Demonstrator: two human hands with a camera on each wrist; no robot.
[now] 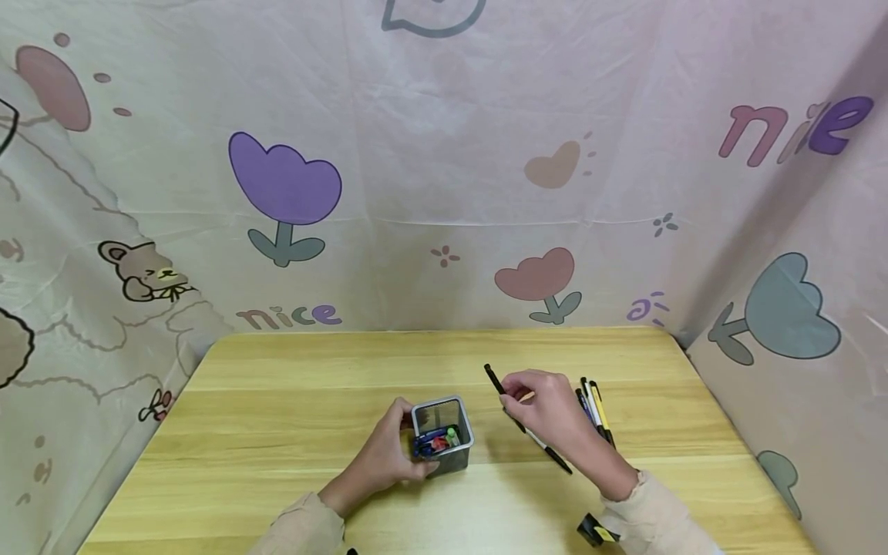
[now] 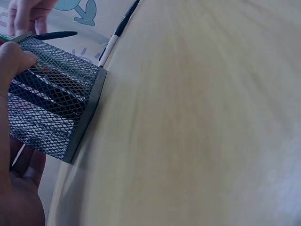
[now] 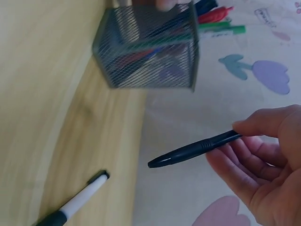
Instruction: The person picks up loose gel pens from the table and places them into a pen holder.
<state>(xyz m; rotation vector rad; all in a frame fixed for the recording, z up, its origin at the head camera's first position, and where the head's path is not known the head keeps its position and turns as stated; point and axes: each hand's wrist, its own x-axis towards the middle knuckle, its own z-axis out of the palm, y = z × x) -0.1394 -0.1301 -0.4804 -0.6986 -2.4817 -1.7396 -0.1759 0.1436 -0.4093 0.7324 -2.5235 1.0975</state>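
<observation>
My left hand point(image 1: 385, 455) grips a mesh pen holder point(image 1: 454, 461) from its left side, thumb in front and fingers behind. The square holder stands on the table with several pens inside, among them a red pen point(image 3: 215, 15) and a green one point(image 3: 235, 29). To its right, my right hand point(image 1: 551, 408) pinches a black pen point(image 3: 193, 151) between thumb and fingers, raised off the tabletop. Below that hand lies a black-and-white pen point(image 3: 84, 195) on the wood, partly hidden by the hand in the head view.
Right of my right hand lie several pens, including a white pen point(image 1: 593, 404) and a yellow one point(image 1: 600, 408). A black-and-yellow item point(image 1: 592, 532) sits by the right sleeve. Printed cloth point(image 1: 430, 177) hangs behind the wooden table point(image 1: 277, 401) and along its sides.
</observation>
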